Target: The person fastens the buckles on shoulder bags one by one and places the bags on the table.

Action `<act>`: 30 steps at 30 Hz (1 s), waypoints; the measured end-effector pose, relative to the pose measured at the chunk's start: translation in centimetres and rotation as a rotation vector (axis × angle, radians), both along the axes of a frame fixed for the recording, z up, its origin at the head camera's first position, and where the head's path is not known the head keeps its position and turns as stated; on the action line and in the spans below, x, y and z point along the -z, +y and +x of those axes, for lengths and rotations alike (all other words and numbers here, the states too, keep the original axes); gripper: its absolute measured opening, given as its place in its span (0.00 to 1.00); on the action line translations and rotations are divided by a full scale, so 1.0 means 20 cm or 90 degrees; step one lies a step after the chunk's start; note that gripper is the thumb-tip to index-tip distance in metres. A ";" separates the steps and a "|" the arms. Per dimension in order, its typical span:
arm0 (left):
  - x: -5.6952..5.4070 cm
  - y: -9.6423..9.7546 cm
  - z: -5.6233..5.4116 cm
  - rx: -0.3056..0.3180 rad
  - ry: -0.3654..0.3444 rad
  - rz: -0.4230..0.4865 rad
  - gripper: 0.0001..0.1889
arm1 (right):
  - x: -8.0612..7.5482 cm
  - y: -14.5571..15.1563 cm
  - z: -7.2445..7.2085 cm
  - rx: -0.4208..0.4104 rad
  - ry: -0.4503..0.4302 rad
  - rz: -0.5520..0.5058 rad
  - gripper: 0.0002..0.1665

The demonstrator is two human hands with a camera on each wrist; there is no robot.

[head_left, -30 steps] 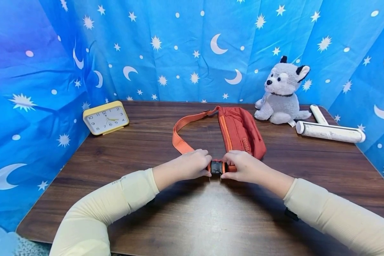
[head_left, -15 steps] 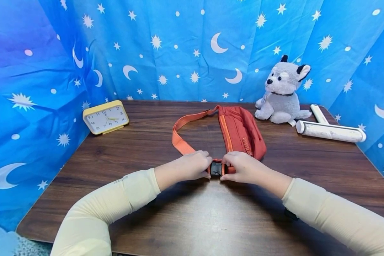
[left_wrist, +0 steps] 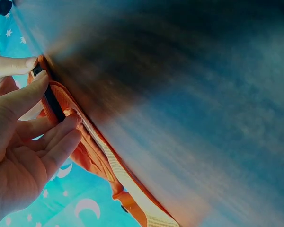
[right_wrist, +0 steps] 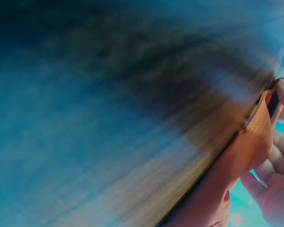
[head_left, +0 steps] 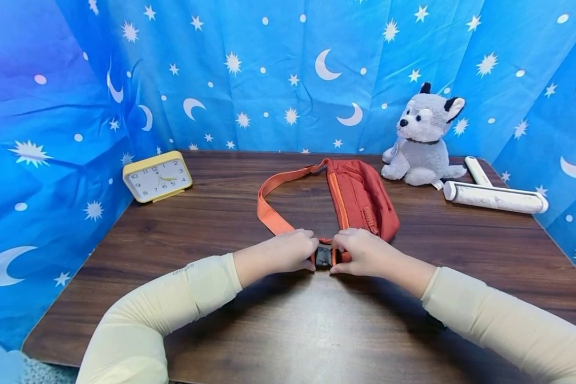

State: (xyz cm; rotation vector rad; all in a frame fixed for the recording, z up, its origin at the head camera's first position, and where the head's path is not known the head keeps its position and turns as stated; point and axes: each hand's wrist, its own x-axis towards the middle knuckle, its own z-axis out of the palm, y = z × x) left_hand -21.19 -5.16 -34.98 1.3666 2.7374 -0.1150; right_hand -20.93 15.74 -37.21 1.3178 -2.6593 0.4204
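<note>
A red waist bag [head_left: 365, 197] lies on the table, its orange strap [head_left: 273, 216] looping out to the left. Between the two hands sits a black plastic buckle [head_left: 324, 257], its halves together as far as the head view shows. My left hand [head_left: 288, 250] pinches the buckle's left end, thumb below and fingers above. At the other end, my right hand [head_left: 362, 252] pinches the buckle in the same way. In the left wrist view the dark buckle [left_wrist: 52, 101] stands among the fingers beside the strap webbing. The right wrist view shows only a sliver of buckle [right_wrist: 273, 104].
On the brown table [head_left: 211, 208], a yellow alarm clock [head_left: 158, 177] stands at back left. A grey plush dog [head_left: 422, 138] sits at back right. Beside it lie a white roller-shaped thing [head_left: 496, 197] and a white handle-like piece [head_left: 478, 172]. A starry blue curtain [head_left: 269, 48] hangs behind.
Both hands and the buckle have shifted slightly toward the table's near edge. Their hold looks the same, and the bag's body stays where it was.
</note>
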 end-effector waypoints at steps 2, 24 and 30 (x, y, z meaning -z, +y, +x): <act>0.01 0.00 0.00 0.004 0.003 0.002 0.17 | 0.00 0.00 0.00 -0.002 0.012 0.003 0.23; 0.01 -0.01 -0.01 0.012 0.004 0.007 0.21 | -0.01 0.00 0.00 0.030 -0.016 0.019 0.23; 0.01 -0.01 -0.01 0.013 0.008 0.010 0.21 | -0.02 0.00 0.01 0.048 -0.054 0.008 0.22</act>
